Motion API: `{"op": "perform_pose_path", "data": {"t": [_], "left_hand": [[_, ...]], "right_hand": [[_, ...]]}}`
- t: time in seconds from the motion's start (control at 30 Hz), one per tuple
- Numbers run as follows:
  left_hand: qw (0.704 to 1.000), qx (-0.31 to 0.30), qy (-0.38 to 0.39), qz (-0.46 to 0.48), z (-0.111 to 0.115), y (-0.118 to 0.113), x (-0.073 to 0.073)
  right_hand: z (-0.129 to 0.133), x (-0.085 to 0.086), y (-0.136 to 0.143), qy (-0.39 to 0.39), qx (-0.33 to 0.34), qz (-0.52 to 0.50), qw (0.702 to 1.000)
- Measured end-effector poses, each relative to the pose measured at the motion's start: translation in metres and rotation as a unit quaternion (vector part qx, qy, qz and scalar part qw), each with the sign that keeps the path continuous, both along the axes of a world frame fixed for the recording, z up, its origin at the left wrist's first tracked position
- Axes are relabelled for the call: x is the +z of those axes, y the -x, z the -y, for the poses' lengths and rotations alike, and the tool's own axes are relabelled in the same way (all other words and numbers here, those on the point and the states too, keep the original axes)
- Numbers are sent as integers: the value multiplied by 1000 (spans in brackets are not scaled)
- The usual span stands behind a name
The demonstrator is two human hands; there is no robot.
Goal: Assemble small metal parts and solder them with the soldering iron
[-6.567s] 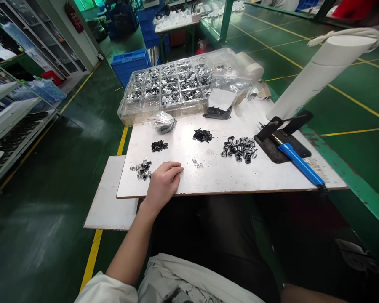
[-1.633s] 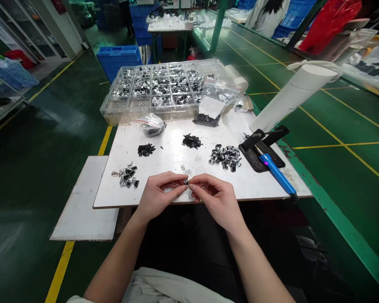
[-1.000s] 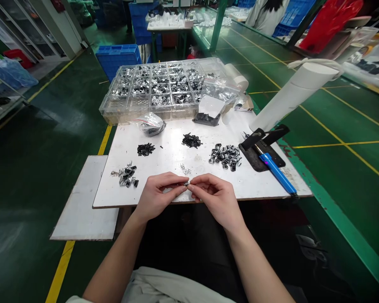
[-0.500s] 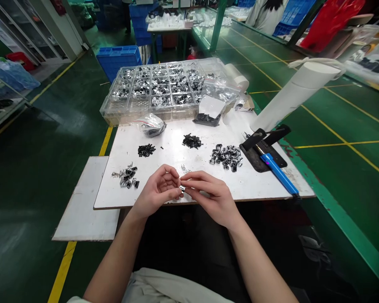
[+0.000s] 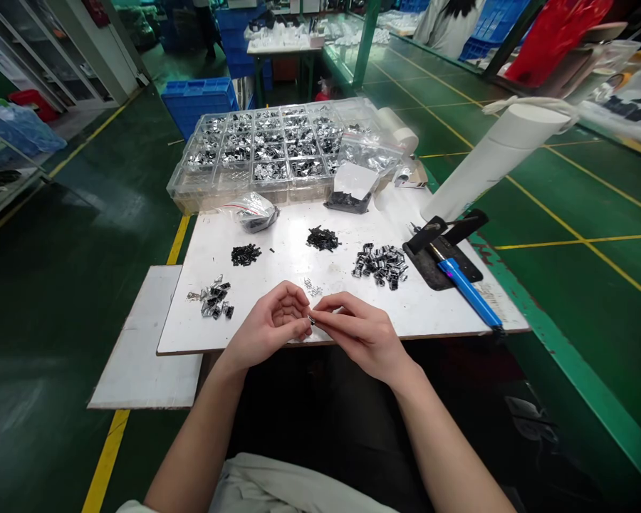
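In the head view, your hands meet over the table's (image 5: 278,278) near edge, both closed on one small, shiny part (image 5: 312,320): your right hand (image 5: 366,335) pinches it between thumb and fingers, and your left hand (image 5: 270,324) seems to grip its other side, though fingertips cover most of it. Just beyond your fingers lie tiny pins (image 5: 313,287). On your left is a loose heap (image 5: 215,298) of metallic and black pieces; farther back are two black piles (image 5: 323,239). To your right sits a bigger pile of clips (image 5: 380,266), near the blue iron (image 5: 467,288) resting on its black stand (image 5: 431,269). Behind everything stands the clear divided box (image 5: 184,194), a small bag (image 5: 256,214) before it.
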State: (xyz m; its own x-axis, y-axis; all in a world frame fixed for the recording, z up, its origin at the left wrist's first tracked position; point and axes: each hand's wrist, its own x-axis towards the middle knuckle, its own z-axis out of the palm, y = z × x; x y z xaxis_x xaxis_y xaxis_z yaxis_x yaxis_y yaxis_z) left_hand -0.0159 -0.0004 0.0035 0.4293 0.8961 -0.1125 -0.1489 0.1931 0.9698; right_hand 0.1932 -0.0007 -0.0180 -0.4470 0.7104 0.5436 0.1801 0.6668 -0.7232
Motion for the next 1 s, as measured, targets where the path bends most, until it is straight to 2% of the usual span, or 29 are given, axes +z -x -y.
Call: {"op": "perform_pose_path", "data": {"t": [0.13, 0.27, 0.57, 0.77, 1.0], "left_hand": [[1000, 20, 9, -21, 1, -3, 0], [996, 75, -12, -48, 2, -6, -2], [962, 144, -186, -138, 7, -11, 0], [965, 138, -181, -129, 8, -12, -3], [960, 167, -181, -133, 7, -11, -6]], "right_hand": [[0, -2, -2, -26, -14, 10, 1000], [1, -5, -3, -46, -39, 17, 998], [2, -6, 8, -87, -103, 45, 990], [2, -2, 9, -78, -126, 65, 987], [2, 0, 10, -76, -119, 61, 988]]}}
